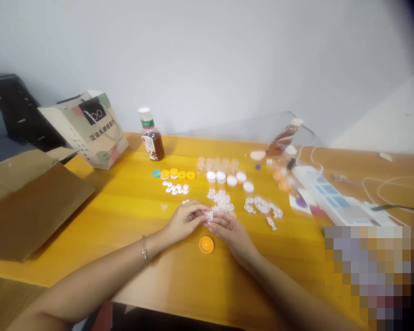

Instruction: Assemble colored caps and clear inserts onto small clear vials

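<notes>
Grips of left hand (185,221) and right hand (233,232) pinch one white piece (209,216) near an orange disc (206,244).

bright, diffuse light | pale sheen on table (165,282) | soft blur | top-right corner dark

Looks like glossy wood across the table (172,280), smooth plastic on the orange cap (206,245), matt cardboard on the box (34,207).

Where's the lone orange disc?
Head view, lower centre: the orange disc lies on the table, on the near side of the left hand and right hand.
</notes>
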`<state>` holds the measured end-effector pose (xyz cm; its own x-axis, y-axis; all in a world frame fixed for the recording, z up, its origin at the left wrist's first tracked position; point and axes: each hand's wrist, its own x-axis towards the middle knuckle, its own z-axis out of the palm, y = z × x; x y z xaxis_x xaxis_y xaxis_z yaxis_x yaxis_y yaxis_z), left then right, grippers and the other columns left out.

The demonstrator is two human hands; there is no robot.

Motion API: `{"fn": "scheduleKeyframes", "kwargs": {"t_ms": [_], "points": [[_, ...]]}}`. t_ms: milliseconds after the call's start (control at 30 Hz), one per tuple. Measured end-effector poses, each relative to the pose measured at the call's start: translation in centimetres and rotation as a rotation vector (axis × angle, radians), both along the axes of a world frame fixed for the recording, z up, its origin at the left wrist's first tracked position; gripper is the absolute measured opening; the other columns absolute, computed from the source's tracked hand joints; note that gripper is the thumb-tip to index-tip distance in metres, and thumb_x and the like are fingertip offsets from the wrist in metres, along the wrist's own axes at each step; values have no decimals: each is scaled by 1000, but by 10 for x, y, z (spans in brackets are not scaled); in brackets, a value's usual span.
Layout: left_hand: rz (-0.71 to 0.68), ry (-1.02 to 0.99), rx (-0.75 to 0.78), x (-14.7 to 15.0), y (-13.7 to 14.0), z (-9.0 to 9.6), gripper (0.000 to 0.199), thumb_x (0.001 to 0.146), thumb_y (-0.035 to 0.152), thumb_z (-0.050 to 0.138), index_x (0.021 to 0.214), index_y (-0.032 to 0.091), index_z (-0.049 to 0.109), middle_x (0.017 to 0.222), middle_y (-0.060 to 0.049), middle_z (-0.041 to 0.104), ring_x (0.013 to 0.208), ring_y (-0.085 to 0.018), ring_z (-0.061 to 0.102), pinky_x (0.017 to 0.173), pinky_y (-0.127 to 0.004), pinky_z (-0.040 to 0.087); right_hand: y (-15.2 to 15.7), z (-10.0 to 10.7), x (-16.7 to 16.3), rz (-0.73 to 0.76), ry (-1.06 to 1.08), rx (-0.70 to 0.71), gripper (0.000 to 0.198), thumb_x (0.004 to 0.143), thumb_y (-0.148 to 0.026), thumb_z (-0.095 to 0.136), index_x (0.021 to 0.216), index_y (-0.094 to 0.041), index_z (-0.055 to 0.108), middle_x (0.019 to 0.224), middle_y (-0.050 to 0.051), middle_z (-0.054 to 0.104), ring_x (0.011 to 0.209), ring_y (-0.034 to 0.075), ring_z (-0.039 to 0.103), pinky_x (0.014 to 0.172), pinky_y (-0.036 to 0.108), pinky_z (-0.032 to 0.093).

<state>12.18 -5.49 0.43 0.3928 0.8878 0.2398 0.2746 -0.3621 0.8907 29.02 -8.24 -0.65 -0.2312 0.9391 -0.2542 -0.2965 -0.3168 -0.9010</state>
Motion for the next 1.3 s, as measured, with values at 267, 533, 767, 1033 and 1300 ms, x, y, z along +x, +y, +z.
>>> {"fn": "scheduleKeyframes", "kwargs": {"t_ms": [267, 533, 767, 1033, 1300], "points": [[1, 23, 68, 0, 0, -1, 22, 80, 26, 54, 98, 19, 64, 84, -5, 54, 74, -12, 50, 61, -21, 41, 1, 2, 0, 1, -6, 1, 33, 56, -27, 77, 85, -20, 63, 82, 3, 69, 80, 17, 64, 82, 33, 47], [4, 38, 35, 1, -3, -2, 23, 80, 27, 54, 99, 18, 63, 86, -6, 61, 75, -13, 53, 68, -24, 43, -1, 5, -1, -47, 47, -65, 27, 57, -30, 76, 77, -19, 61, 79, 2, 70, 76, 15, 65, 83, 33, 47], [-1, -2, -26, 1, -2, -1, 21, 79, 27, 55, 93, 15, 66, 83, -7, 63, 74, -14, 56, 66, -24, 43, -3, 7, -2, -57, 34, -79, 22, 59, -31, 75, 72, -18, 62, 77, 1, 69, 72, 15, 66, 79, 32, 50], [7, -70, -233, 4, 2, 0, 21, 76, 26, 58, 91, 13, 64, 81, -6, 65, 69, -13, 58, 66, -25, 45, -3, 7, -2, -32, 10, -44, 23, 57, -36, 75, 69, -19, 64, 74, 1, 69, 72, 17, 66, 78, 34, 50], [-43, -72, -216, 3, 3, 1, 12, 77, 21, 55, 82, 12, 61, 79, -5, 62, 72, -13, 55, 68, -24, 42, -3, 4, -2, -20, -8, -22, 22, 60, -32, 74, 73, -18, 64, 74, 1, 68, 71, 16, 65, 77, 31, 50]]}}
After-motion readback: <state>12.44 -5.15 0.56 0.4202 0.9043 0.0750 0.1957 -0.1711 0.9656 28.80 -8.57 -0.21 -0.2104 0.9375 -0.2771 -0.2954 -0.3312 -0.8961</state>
